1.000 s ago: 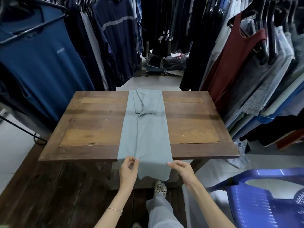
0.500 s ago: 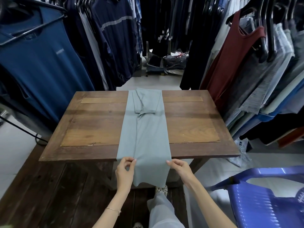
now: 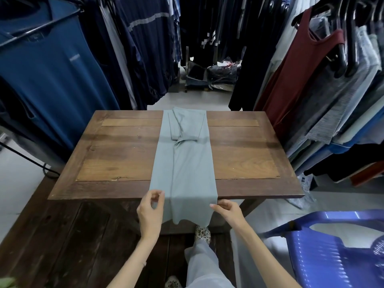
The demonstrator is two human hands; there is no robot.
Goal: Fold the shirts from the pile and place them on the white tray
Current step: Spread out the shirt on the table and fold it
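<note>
Wooden table point(image 3: 116, 154), centre of frame, carrying the shirt point(image 3: 182, 163), which is folded into a long strip from the far edge to the near edge, with its hem hanging over. No white tray in view. Left hand point(image 3: 150, 215) and right hand point(image 3: 227, 209), lower centre, each pinch a side of the hem between thumb and fingertips. Risk: an uneven lift would probably skew the strip and let the tucked sleeves slide open.
</note>
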